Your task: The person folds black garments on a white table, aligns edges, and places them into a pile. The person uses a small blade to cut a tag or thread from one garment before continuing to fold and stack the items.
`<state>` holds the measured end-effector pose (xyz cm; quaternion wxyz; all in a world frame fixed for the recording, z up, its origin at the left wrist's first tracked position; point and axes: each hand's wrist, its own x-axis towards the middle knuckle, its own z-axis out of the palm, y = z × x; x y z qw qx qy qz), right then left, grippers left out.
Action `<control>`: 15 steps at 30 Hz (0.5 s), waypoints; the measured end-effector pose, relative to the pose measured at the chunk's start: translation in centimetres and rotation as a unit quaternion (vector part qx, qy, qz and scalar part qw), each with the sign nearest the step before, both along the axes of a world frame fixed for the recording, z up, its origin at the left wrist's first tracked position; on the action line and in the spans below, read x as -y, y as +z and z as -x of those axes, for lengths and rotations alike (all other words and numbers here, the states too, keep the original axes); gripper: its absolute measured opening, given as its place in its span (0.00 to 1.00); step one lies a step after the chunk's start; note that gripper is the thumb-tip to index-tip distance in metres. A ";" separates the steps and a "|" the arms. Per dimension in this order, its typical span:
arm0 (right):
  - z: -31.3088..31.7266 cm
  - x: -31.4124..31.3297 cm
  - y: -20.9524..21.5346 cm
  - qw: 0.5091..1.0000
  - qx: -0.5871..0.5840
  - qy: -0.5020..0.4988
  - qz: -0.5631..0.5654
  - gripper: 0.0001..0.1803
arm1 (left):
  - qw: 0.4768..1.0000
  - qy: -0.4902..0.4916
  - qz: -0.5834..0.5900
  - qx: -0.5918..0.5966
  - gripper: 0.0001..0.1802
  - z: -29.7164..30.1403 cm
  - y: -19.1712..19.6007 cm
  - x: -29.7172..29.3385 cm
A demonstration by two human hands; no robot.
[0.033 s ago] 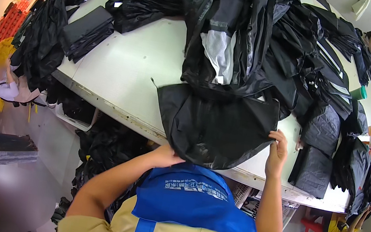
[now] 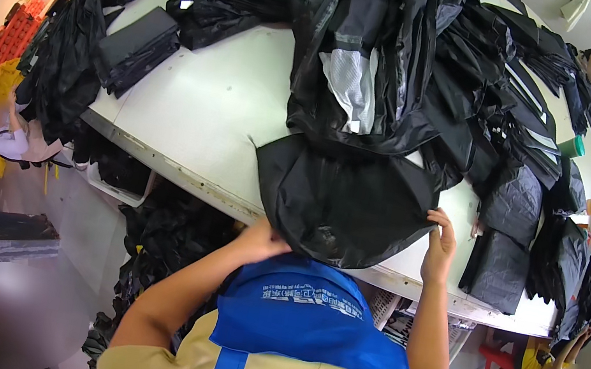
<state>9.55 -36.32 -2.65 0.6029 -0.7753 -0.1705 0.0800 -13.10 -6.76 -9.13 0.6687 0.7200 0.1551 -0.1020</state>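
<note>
A black jacket [image 2: 305,83] lies on the white table, its front spread apart and some white mesh lining [image 2: 348,87] showing inside. Its black hood [image 2: 355,203] is spread toward me over the near table edge. My left hand [image 2: 261,243] is closed on the hood's lower left rim, with the fingertips hidden under the cloth. At the hood's right edge, my right hand [image 2: 442,242] pinches the fabric between thumb and fingers. A thin cord end [image 2: 252,140] sticks out at the hood's left corner.
Black garments [image 2: 241,1] are heaped at the far side, with folded bundles [image 2: 503,237] at right and another folded piece [image 2: 138,46] at left. A green cup-like object [image 2: 572,146] stands among the right piles. More dark cloth [image 2: 165,272] hangs below the table's front edge [image 2: 179,170].
The hood's left corner has shifted slightly right and down, and my left hand has moved up a little along the rim. My right hand stays nearly in place.
</note>
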 end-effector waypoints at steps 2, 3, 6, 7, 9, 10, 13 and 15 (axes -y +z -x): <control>0.3 0.6 -1.7 0.998 -0.065 -0.023 0.011 0.16 | 0.925 0.225 -0.304 -0.028 0.32 -0.3 -1.3 -0.8; 0.4 0.5 -2.9 0.994 -0.106 -0.029 -0.014 0.16 | 0.889 0.227 -0.392 0.061 0.32 -1.1 -1.3 -1.9; 0.2 -0.9 -3.7 0.986 -0.154 -0.023 -0.060 0.14 | 0.831 0.072 -0.481 0.268 0.27 -3.9 -1.1 -5.6; -0.2 -0.6 -3.7 0.983 -0.165 -0.005 -0.086 0.13 | 0.839 0.039 -0.454 0.296 0.24 -4.6 -1.1 -6.6; -2.3 1.1 -3.4 0.997 -0.059 0.050 -0.020 0.12 | 0.853 -0.012 -0.411 0.320 0.18 -5.6 0.6 -7.9; -4.3 3.3 -3.5 0.998 -0.004 0.069 -0.005 0.12 | 0.859 -0.074 -0.405 0.305 0.15 -5.3 -0.1 -9.9; -7.4 4.4 -3.5 0.940 0.083 0.021 0.329 0.13 | 0.849 -0.193 -0.426 0.245 0.09 -5.0 -1.3 -12.5; -5.1 -0.2 -3.2 0.884 0.291 -0.037 0.364 0.18 | 0.899 -0.160 -0.380 0.148 0.10 -5.5 0.1 -11.6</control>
